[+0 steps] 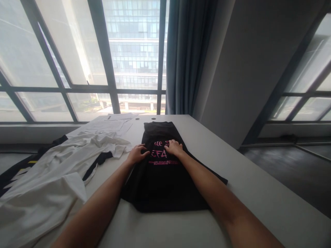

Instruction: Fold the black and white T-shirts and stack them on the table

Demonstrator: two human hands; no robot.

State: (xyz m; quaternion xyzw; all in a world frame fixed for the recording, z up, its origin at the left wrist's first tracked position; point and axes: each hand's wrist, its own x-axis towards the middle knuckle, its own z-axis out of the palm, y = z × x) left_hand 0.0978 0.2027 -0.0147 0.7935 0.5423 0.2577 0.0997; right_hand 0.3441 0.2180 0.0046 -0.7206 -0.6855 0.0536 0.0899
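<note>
A black T-shirt (165, 193) with pink lettering lies on the white table, its sides folded in so that it is narrower at the far end. My left hand (138, 154) rests at the shirt's left edge, thumb and fingers apart. Over the pink print lies my right hand (174, 148), fingers spread on the cloth, covering part of the letters. Neither hand visibly grips any fabric. At the near right, a corner of the black cloth reaches out past my right forearm.
Rumpled white clothing (51, 193) lies along the left side, with dark garments (15, 175) partly beneath and beside it. Sheets of white paper (106, 124) are at the far left of the table (217, 158). Windows, a grey-blue curtain (191, 58) and a pillar (232, 69) stand beyond.
</note>
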